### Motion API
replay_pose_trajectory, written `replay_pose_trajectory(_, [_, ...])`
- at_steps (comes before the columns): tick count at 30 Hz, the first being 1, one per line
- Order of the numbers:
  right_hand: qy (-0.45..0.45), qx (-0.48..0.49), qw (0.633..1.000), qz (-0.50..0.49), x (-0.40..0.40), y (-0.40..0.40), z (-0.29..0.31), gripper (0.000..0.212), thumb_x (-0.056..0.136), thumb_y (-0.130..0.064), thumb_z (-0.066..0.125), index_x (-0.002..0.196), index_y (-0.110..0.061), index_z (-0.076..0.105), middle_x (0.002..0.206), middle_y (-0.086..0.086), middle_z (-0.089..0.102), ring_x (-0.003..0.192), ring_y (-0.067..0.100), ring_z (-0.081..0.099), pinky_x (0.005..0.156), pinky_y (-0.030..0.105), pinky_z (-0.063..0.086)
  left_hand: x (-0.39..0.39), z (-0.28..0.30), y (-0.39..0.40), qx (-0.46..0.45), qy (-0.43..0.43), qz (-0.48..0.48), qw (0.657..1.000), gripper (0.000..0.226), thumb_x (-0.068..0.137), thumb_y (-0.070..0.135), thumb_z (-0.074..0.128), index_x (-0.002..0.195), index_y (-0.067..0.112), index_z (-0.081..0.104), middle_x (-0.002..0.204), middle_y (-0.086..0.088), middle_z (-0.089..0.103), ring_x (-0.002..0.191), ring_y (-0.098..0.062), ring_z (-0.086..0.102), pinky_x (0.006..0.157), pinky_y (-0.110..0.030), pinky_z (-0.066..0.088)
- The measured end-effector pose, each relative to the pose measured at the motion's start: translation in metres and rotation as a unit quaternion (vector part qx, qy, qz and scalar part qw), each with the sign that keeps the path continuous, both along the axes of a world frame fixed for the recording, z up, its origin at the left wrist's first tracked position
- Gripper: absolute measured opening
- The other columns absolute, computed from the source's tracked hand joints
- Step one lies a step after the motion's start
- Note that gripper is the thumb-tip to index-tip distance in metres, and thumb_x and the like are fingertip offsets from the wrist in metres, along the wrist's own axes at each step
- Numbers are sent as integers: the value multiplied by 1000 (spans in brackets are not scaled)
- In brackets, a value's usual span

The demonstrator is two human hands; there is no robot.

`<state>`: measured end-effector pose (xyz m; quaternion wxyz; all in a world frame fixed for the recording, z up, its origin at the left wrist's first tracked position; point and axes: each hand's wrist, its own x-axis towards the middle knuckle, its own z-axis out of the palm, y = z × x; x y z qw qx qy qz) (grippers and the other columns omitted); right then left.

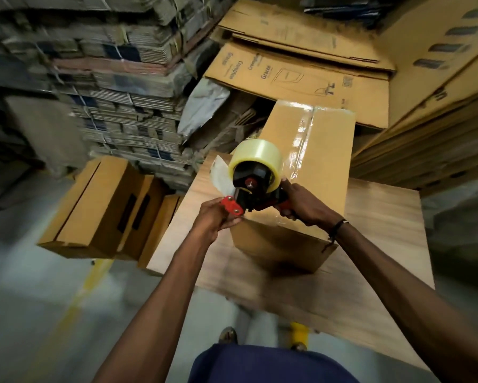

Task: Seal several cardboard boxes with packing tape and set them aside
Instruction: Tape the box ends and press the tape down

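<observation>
One box (301, 172) on the wooden surface (376, 286), shiny tape already down its top seam, so this one looks nearly sealed, not yet set aside. Right hand (298, 203) grips the tape dispenser (255, 186) handle over the near edge; left hand (218, 217) pinches its red front end. Three boxes (99, 208) sit on the floor at left, sealing unclear. One tape roll.

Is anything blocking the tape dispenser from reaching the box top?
Nothing visible does. The tape dispenser, held by the left hand and right hand, hangs directly over the taped box on the table.
</observation>
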<state>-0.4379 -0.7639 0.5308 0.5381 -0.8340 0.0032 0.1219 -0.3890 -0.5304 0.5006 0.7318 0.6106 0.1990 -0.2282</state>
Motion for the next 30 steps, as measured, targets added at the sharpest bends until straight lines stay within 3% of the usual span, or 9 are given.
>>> replay_pose_trajectory(2, [5, -16, 1000, -11, 0, 10, -4, 85, 100, -77, 13, 66, -16, 62, 56, 1, 55, 51, 20, 45, 58, 33, 39, 6, -9, 13, 78, -55, -10, 995, 21, 99, -12, 46, 97, -4, 65, 94, -25, 67, 70, -30, 68, 53, -30, 61])
replay_pose_trajectory(5, [20, -27, 999, -24, 0, 15, -14, 84, 98, -81, 16, 62, -20, 62, 57, 1, 57, 52, 20, 46, 62, 37, 38, 13, -11, 19, 254, -159, -38, 953, 33, 91, -15, 58, 67, 6, 62, 74, -12, 63, 62, -28, 63, 42, -20, 51])
replay_pose_trajectory(7, [23, -22, 999, -39, -4, 12, -16, 92, 91, -89, 18, 71, -12, 66, 62, 4, 59, 53, 19, 47, 60, 34, 39, 17, -14, 25, 328, -222, -56, 916, 34, 91, -5, 65, 62, 13, 66, 63, -5, 65, 55, -22, 64, 45, -26, 55])
replay_pose_trajectory(10, [20, -34, 998, -54, -16, -3, -13, 98, 93, -85, 15, 77, -2, 64, 62, 6, 57, 52, 15, 46, 55, 26, 39, 31, -30, 51, 326, -258, -60, 907, 28, 98, 27, 70, 73, 17, 77, 64, -1, 71, 55, -18, 68, 60, -37, 62])
replay_pose_trajectory(12, [35, -49, 995, -74, -28, -17, -10, 87, 101, -73, 12, 73, -8, 62, 59, 4, 56, 51, 15, 45, 54, 25, 39, 34, -35, 65, 330, -276, -81, 899, 28, 98, 35, 70, 82, 14, 81, 69, 1, 73, 57, -15, 69, 58, -27, 59])
replay_pose_trajectory(15, [64, -76, 990, -96, -43, -27, -15, 84, 105, -67, 9, 67, -12, 60, 57, 2, 55, 49, 16, 44, 54, 22, 39, 32, -32, 63, 333, -301, -118, 886, 25, 99, 30, 70, 86, 11, 81, 72, 3, 72, 57, -13, 68, 49, -10, 46])
replay_pose_trajectory(19, [73, -109, 984, -121, -56, -29, -32, 89, 108, -63, 13, 83, 1, 70, 64, 8, 67, 51, 15, 52, 51, 18, 41, 34, -41, 56, 339, -301, -141, 880, 22, 99, 28, 69, 85, 17, 81, 72, 6, 73, 58, -10, 69, 59, -30, 58])
replay_pose_trajectory(22, [65, -138, 980, -130, -63, -30, -40, 76, 111, -54, 20, 94, -1, 71, 74, 15, 74, 56, 23, 65, 51, 23, 48, 34, -46, 59, 343, -310, -158, 872, 21, 99, 30, 68, 88, 19, 82, 71, 7, 73, 59, -11, 69, 65, -38, 62])
replay_pose_trajectory(30, [79, -170, 970, -154, -73, -24, -48, 61, 114, -38, 26, 107, 7, 67, 58, -12, 67, 48, 3, 57, 54, 20, 41, 36, -55, 58, 325, -316, -179, 873, 19, 98, 34, 69, 91, 23, 82, 73, 9, 73, 69, -11, 71, 69, -41, 63])
